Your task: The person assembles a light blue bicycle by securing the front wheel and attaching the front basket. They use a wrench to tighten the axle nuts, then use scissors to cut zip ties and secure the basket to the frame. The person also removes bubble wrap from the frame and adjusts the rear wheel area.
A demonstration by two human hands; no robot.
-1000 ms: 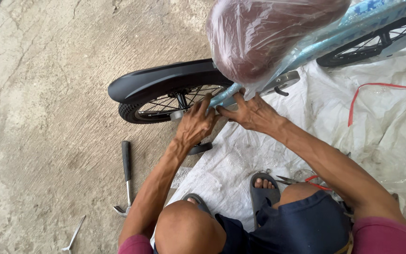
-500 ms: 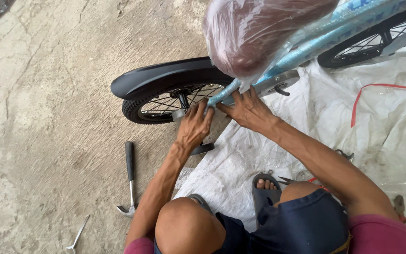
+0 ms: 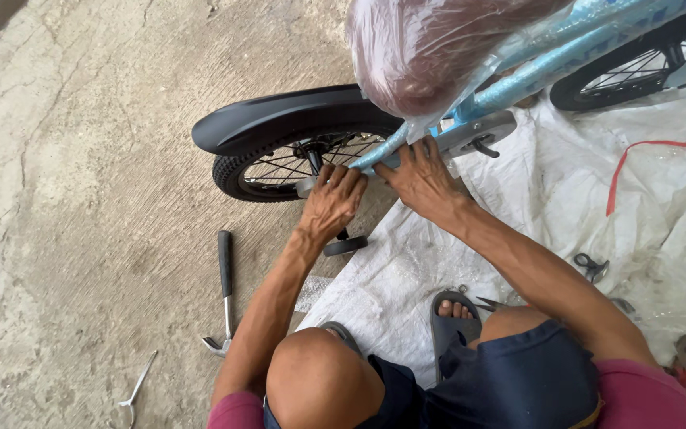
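Note:
A small light-blue bicycle frame (image 3: 565, 59) wrapped in clear plastic stands in front of me, its plastic-covered saddle (image 3: 430, 52) close to the camera. My left hand (image 3: 331, 202) rests at the rear wheel (image 3: 287, 163) hub, fingers curled on the frame end beside a small training wheel (image 3: 345, 245). My right hand (image 3: 418, 179) presses on the blue rear stay just right of it. A black mudguard (image 3: 279, 119) arches over the rear wheel. Whether either hand holds a small part is hidden.
A hammer (image 3: 224, 290) lies on the concrete floor (image 3: 81, 199) left of my arm, a metal wrench (image 3: 132, 389) nearer the bottom left. White sacking (image 3: 597, 206) with a red strap (image 3: 637, 159) covers the ground right; pliers (image 3: 591, 266) lie on it. The front wheel (image 3: 637, 67) is top right.
The view has drifted slightly, so the bicycle and the tools sit a little lower and further right. Both hands stay at the rear wheel axle; the left hand's fingers have curled closer to the frame.

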